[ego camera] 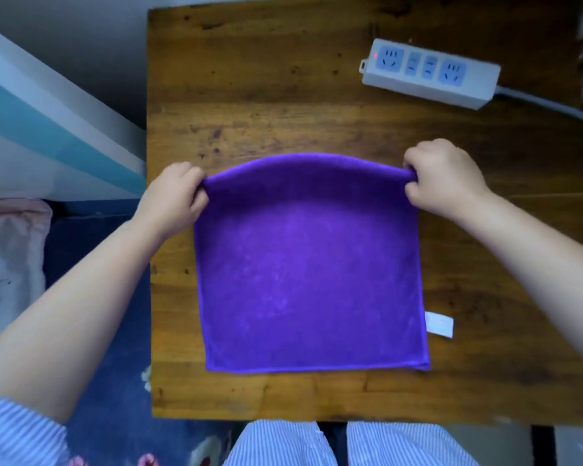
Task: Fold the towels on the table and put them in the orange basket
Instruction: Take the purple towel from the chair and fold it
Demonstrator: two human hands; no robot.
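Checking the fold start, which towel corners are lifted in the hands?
The two far corners: left hand and right hand pinch them on the purple towel; near corners lie flat.

White power strip (pixel 429 73), far right

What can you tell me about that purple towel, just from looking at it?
The purple towel looks like soft, plush microfibre, roughly square, with a white tag at its right edge. Its near part lies flat on the wooden table; the far edge is raised, pinched at its corners by the left hand and right hand.
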